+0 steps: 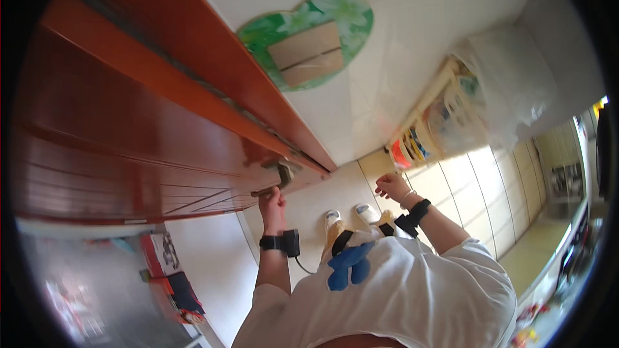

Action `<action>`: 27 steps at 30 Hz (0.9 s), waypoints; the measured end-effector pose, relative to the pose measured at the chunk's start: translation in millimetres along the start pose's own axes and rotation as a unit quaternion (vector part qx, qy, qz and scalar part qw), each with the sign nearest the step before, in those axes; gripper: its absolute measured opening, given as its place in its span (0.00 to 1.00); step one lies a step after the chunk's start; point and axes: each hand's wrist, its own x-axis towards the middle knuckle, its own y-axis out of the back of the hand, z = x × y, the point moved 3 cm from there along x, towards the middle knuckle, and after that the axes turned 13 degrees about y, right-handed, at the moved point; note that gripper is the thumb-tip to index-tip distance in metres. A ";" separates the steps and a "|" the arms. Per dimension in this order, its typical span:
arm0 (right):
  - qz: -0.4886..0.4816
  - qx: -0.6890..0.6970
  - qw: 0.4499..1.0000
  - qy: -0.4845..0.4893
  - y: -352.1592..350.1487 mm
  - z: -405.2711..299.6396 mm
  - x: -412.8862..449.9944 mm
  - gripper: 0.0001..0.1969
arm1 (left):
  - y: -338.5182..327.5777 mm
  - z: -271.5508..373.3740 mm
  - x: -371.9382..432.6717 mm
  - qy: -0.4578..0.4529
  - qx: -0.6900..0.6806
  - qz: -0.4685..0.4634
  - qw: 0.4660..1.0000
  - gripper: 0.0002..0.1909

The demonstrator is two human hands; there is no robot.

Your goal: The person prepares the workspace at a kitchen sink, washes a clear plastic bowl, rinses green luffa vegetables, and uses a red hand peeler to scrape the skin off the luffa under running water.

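Observation:
A reddish-brown door fills the left side of the head view. Its metal lever handle is gripped by my left hand, fingers wrapped around its end. Behind the lever sits the handle's base. My right hand hangs in the air over the tiled floor, fingers loosely curled with small gaps between them and nothing visible in them. Black straps with small boxes circle both wrists, and a thin bracelet is on the right one.
A green heart-shaped panel with brown cardboard is on the white wall. A cream plastic rack holds packets, beside a translucent plastic bag. A cluttered counter runs along the right. My slippers are below.

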 end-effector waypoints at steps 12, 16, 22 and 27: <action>0.235 -0.055 0.968 -0.072 -6.6 104.6 -158.8 0.11 | -51.7 -9.8 30.3 -0.004 0.122 -0.082 0.989 0.11; 0.327 -0.006 0.937 -0.126 -8.8 140.0 -234.0 0.12 | -89.5 -77.5 11.9 0.186 0.428 -0.339 0.817 0.12; 0.463 0.085 0.870 -0.146 16.4 170.9 -330.9 0.13 | -205.8 -139.5 -33.9 0.132 0.624 -0.436 0.635 0.14; 0.546 0.160 0.811 -0.136 57.1 232.3 -414.6 0.10 | -300.3 -224.9 -78.5 0.124 0.672 -0.474 0.556 0.14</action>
